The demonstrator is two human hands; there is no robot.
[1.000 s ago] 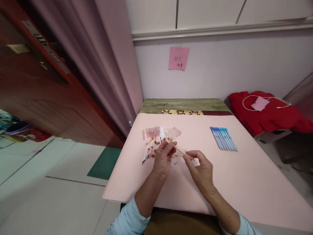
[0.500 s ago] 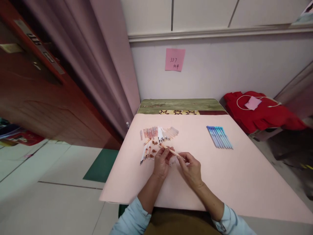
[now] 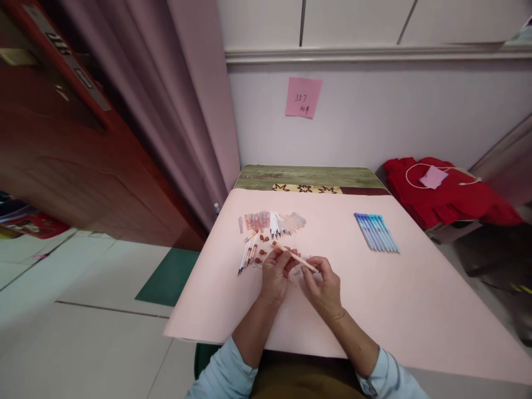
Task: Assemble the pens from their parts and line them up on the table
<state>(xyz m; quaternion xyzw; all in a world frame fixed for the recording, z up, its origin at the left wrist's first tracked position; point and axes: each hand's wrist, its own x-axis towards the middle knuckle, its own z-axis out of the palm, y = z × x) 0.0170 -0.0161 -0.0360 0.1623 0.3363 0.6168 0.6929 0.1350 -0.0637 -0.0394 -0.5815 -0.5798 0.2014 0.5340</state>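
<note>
Between my hands is a slim pale pen (image 3: pixel 297 257) with an orange-brown end pointing up and left. My left hand (image 3: pixel 276 272) grips its barrel near that brown end. The fingers of my right hand (image 3: pixel 322 281) pinch its lower right end. Small brown pieces (image 3: pixel 262 252) lie just left of my left hand, beside white refills (image 3: pixel 243 259) with dark tips and orange-banded pen parts (image 3: pixel 251 254). Farther back are a row of pinkish clear tubes (image 3: pixel 257 220), more white refills (image 3: pixel 274 225) and translucent pieces (image 3: pixel 294 221).
A neat row of blue and purple pens (image 3: pixel 377 233) lies on the right of the pink-covered table (image 3: pixel 399 310). Red cloth (image 3: pixel 453 199) with a white cable sits beyond the right edge. A wooden door (image 3: pixel 100 166) and curtain stand on the left.
My right fingers have shifted slightly along the pen, and more of its lower right end now shows. The view has tilted a little; the loose parts lie as before.
</note>
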